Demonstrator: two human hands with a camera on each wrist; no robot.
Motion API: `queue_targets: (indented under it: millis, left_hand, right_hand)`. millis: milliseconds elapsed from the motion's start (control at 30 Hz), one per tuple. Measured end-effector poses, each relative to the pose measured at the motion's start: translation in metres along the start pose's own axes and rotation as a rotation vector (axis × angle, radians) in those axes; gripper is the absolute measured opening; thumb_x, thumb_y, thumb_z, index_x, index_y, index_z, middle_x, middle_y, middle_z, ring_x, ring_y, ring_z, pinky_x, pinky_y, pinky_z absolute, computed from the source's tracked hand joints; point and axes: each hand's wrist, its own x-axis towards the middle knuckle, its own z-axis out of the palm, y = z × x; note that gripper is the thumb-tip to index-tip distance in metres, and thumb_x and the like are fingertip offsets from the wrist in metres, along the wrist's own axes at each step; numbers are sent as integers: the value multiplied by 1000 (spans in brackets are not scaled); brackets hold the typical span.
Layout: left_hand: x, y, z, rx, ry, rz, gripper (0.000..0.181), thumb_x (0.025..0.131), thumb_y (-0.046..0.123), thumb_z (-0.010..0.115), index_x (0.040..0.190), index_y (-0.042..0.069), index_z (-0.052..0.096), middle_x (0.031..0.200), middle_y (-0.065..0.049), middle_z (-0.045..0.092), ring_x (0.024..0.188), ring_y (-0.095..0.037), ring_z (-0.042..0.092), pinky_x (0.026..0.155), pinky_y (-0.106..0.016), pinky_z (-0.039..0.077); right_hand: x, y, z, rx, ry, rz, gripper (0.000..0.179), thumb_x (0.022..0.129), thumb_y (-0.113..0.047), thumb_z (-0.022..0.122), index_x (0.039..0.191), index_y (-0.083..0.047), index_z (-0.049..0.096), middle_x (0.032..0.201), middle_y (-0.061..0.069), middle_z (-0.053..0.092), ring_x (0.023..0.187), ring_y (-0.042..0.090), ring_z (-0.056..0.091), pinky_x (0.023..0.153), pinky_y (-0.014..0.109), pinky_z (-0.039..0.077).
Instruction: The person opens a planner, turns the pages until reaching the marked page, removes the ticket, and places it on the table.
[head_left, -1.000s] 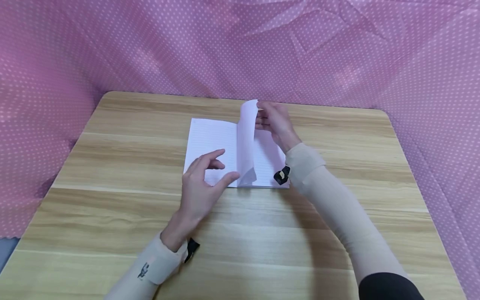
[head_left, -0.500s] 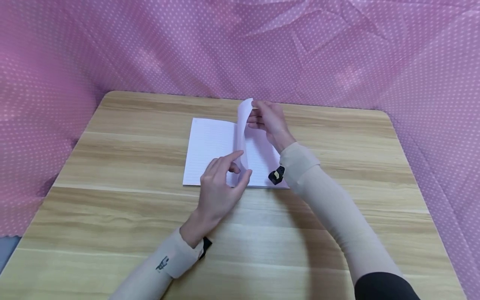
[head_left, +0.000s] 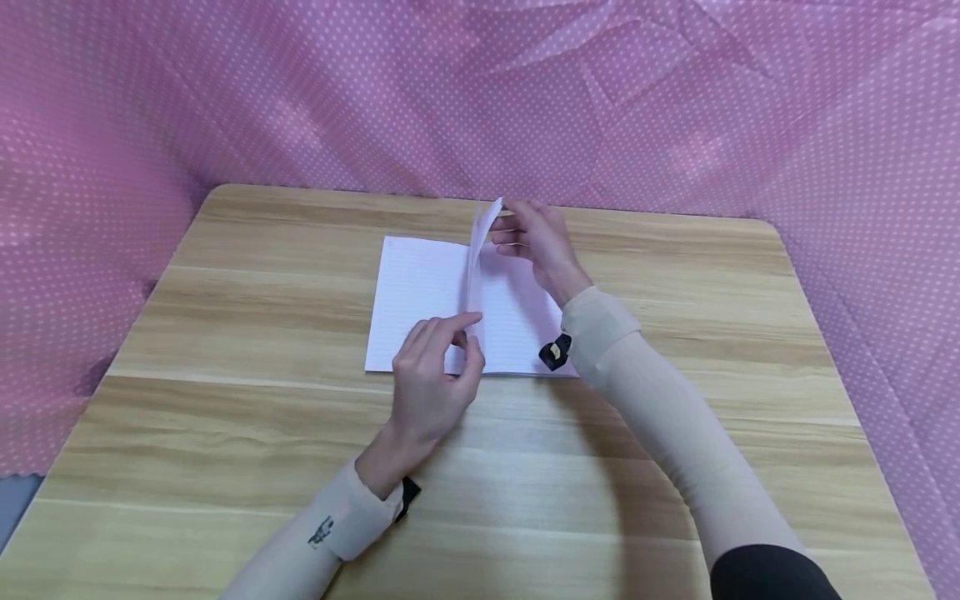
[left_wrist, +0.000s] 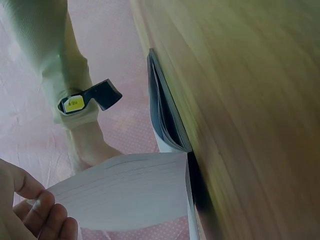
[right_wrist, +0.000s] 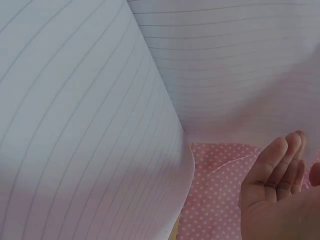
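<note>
An open notebook [head_left: 420,287] with white lined pages lies on the table. One of its pages [left_wrist: 125,190] stands up from the middle fold and bends slightly. My left hand [head_left: 435,379] pinches this page's free edge between thumb and fingers near its lower end, as the left wrist view shows. My right hand [head_left: 543,246] hovers by the far top corner of the raised page, over the right side of the notebook. In the right wrist view, the right fingers [right_wrist: 272,165] are loosely bent with nothing between them, and pink cloth shows between hand and page.
The wood-grain table [head_left: 225,333] spreads around the notebook. Pink dotted cloth [head_left: 480,100] hangs behind the table and along both sides. A black wrist camera [head_left: 555,352] on the right arm sits over the notebook's right page.
My left hand has moved right to the raised page and taken its edge. The page now stands straighter, further left. My right hand has shifted slightly left and let go of the corner.
</note>
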Motion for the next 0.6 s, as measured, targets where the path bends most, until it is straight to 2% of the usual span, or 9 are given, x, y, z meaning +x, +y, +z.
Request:
queue_targets:
  millis: [200, 433, 600]
  left_hand:
    - [-1, -3, -3, 11, 4, -10, 22, 90, -9, 66, 109, -4, 76, 80, -12, 68, 75, -30, 65, 68, -43, 55]
    - [-4, -9, -10, 14, 26, -14, 15, 92, -10, 66, 100, -4, 77, 80, -13, 70, 77, -31, 67, 71, -43, 56]
    - [-8, -15, -18, 6, 60, -52, 14, 92, -10, 65, 94, -3, 78, 81, -12, 70, 77, -31, 67, 73, -40, 55]
  right_hand:
    - [0, 0, -14, -66, -5, -11, 28, 114, -24, 59, 123, -1, 70, 90, 5, 78, 73, 16, 72, 68, 27, 61]
    - [-2, 5, -40, -108, 18, 27, 20, 115, -22, 59, 117, -7, 71, 90, 5, 78, 74, 16, 72, 70, 26, 61]
    - [-1, 8, -55, -117, 29, 63, 27, 115, -21, 58, 129, 0, 67, 91, 6, 78, 77, 16, 73, 72, 26, 61]
